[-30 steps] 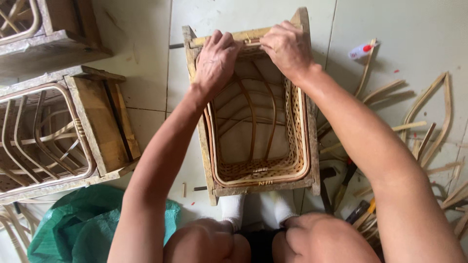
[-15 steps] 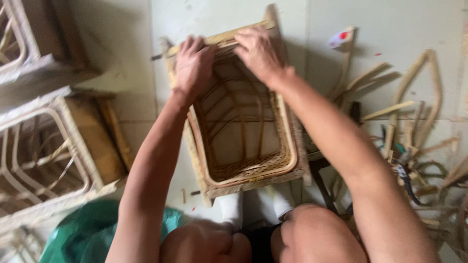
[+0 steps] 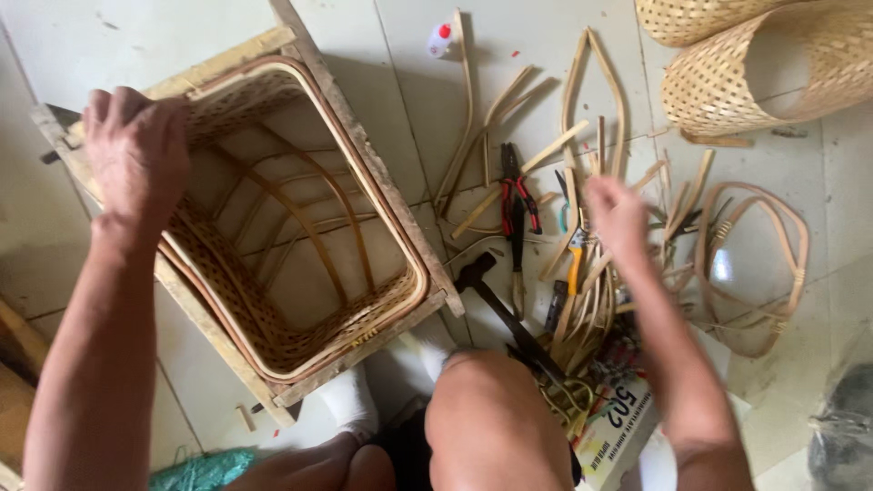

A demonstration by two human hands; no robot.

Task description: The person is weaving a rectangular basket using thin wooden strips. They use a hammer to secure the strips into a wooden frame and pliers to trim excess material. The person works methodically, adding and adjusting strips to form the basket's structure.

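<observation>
Your left hand [image 3: 136, 155] grips the far rim of the rattan basket [image 3: 273, 264] seated in its wooden frame [image 3: 364, 155] on the floor; weaving covers only the lower walls. Your right hand [image 3: 618, 218], fingers loosely released, hovers over the scattered tools and rattan strips [image 3: 582, 300].
</observation>
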